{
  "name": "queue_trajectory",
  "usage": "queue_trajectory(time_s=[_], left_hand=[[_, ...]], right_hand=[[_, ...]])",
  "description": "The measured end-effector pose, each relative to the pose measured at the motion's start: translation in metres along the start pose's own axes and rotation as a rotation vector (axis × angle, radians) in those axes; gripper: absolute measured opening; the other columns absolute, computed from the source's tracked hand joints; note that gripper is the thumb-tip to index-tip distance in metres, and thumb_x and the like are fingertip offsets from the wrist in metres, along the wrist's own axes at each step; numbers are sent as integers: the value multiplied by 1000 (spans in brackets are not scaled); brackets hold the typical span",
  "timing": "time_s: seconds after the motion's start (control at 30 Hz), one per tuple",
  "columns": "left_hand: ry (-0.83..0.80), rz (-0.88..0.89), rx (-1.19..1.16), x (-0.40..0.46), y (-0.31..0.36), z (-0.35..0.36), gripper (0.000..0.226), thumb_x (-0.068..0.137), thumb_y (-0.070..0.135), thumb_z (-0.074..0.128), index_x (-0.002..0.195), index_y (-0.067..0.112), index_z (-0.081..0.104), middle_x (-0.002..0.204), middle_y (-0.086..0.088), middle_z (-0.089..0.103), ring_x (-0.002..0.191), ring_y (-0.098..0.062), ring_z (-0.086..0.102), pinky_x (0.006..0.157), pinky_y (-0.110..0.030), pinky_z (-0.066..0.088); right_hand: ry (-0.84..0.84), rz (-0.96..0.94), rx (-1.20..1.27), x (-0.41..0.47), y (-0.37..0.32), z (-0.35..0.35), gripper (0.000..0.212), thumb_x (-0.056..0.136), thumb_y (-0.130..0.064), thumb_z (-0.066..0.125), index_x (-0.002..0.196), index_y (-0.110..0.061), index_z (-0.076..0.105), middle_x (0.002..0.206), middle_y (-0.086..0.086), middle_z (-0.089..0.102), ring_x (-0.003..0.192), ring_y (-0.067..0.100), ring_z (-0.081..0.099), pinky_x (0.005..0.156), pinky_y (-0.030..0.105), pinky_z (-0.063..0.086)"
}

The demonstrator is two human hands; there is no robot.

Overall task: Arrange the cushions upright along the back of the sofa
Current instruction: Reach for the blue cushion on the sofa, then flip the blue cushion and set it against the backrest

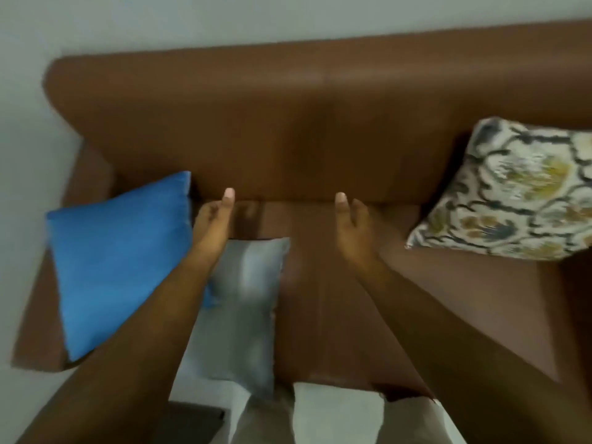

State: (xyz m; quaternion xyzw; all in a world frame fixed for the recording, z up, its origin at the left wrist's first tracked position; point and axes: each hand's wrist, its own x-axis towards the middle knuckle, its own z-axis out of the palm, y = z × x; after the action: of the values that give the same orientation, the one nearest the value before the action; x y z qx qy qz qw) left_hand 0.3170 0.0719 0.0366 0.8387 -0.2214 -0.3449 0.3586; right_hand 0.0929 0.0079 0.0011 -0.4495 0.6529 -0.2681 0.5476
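A brown sofa [288,123] fills the view, its backrest against a pale wall. A blue cushion [118,261] leans in the left corner of the seat. A grey cushion [243,309] lies flat on the seat beside it, partly under my left forearm. A floral patterned cushion [515,193] leans against the backrest at the right. My left hand [214,222] hovers open near the blue cushion's right edge, thumb up. My right hand [352,222] is open over the bare middle of the seat. Neither hand holds anything.
The sofa's left armrest [41,315] runs down the left side. A pale wall [224,17] stands behind the backrest. At the bottom edge lie light-coloured cloth shapes [336,415], blurred.
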Motion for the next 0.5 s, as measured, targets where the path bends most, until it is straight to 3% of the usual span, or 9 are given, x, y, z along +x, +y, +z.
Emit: queue_trajectory(time_s=[0.07,0.1,0.17,0.2,0.3,0.37,0.43,0.5], left_hand=[[104,10,37,22,-23,-68,58,79,82,49,77,25,60,74,4,59,75,-15,57,72,-36,44],[149,13,67,31,-36,-95,60,82,78,52,79,19,63,75,-6,62,76,-24,61,74,-41,46],[234,-24,89,53,-70,-158,67,89,66,59,106,2,69,106,-24,71,106,-37,65,94,-47,48],[267,-57,97,61,-86,-184,67,90,62,62,117,1,67,120,-24,69,118,-38,62,103,-46,47],[278,-120,172,74,-138,-242,54,91,54,66,114,5,63,121,-19,65,121,-38,60,99,-39,45],[231,-114,147,80,-166,-266,61,91,49,69,132,5,57,135,-20,61,128,-35,56,97,-31,41],[232,-29,124,80,-184,-279,84,90,46,71,157,16,31,162,-7,37,147,-20,37,110,-14,25],[263,13,123,78,-194,-283,94,89,44,73,161,19,18,165,7,25,147,0,26,105,5,8]], right_hand=[[-113,-13,22,-21,-21,77,75,96,-64,45,149,-11,40,152,8,48,140,24,44,114,36,33],[-171,-2,26,-29,-27,108,75,95,-64,46,149,-12,40,151,7,49,139,24,45,112,35,34],[-303,28,-20,-48,-32,181,81,93,-67,48,152,-13,36,154,7,45,140,25,43,109,33,34],[-358,40,-62,-54,-32,212,84,92,-68,49,154,-13,33,157,7,41,141,25,42,107,31,33],[-436,42,-161,-61,-26,283,78,89,-66,57,147,-16,45,149,5,52,121,17,57,89,18,40],[-445,58,-221,-56,-19,315,68,88,-61,63,141,-19,53,136,1,61,120,20,60,85,25,46],[-453,74,-243,-51,-9,334,59,89,-55,67,137,-22,56,123,-3,64,120,23,61,87,31,48],[-466,100,-251,-50,-1,346,60,86,-56,69,136,-25,55,120,-7,63,116,20,62,87,34,50]])
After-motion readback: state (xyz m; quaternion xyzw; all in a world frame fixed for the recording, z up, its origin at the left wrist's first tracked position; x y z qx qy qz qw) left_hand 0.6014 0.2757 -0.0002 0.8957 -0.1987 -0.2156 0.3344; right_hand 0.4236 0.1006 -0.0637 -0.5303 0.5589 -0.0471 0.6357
